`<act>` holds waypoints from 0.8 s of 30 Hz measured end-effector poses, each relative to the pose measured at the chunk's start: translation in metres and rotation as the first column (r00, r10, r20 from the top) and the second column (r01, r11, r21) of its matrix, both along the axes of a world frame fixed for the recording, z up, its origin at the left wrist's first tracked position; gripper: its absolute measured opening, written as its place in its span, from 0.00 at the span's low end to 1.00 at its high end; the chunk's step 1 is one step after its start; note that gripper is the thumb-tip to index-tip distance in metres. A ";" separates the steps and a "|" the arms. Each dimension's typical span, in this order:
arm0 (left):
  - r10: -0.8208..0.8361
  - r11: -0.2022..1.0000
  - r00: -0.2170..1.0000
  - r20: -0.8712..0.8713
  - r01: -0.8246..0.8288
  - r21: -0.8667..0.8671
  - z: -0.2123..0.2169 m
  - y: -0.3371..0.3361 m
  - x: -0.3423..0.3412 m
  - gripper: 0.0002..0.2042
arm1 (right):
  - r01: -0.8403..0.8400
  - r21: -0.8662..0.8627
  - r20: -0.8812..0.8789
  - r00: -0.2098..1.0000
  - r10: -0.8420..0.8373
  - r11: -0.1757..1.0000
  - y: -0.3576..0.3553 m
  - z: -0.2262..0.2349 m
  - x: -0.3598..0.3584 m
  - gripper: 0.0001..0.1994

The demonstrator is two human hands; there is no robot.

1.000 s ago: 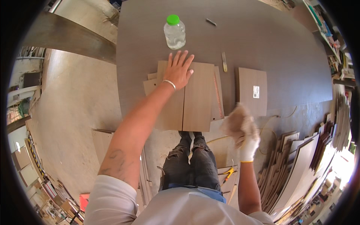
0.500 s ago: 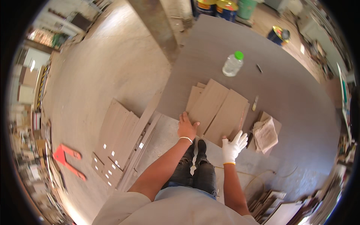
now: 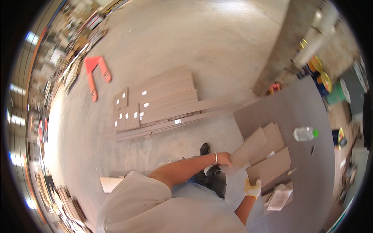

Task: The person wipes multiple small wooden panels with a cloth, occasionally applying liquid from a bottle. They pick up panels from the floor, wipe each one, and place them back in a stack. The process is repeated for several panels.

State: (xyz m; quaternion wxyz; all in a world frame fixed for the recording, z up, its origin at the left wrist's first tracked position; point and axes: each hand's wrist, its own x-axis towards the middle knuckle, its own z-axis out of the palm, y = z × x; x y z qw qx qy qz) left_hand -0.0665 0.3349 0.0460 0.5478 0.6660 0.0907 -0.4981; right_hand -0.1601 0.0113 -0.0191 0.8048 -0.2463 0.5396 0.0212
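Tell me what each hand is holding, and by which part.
The left hand grips a wooden panel by its near end. The gloved right hand touches another panel's near edge; a grip cannot be told.

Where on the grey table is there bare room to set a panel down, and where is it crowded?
Bare table lies beyond the plastic bottle and right of the wood panels. The near edge is crowded: left hand on a panel, gloved right hand, crumpled cloth.

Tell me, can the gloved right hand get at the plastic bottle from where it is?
Probably not without leaning: the right hand sits at the table's near edge, the bottle lies well beyond, across the boards.
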 end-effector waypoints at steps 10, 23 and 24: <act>0.610 0.460 0.675 -0.416 -0.729 -0.507 -0.031 0.094 -0.077 0.32 | -0.381 0.111 0.273 0.900 0.341 0.918 -0.038 0.040 0.064 0.14; 0.679 0.207 0.462 0.571 -0.866 0.455 -0.228 0.541 -0.162 0.42 | -0.880 0.054 0.362 0.458 0.812 0.472 0.425 0.080 0.205 0.25; 0.626 0.192 0.532 0.570 -0.814 0.549 -0.244 0.564 -0.155 0.43 | -0.873 0.036 0.302 0.474 0.827 0.487 0.487 0.065 0.210 0.24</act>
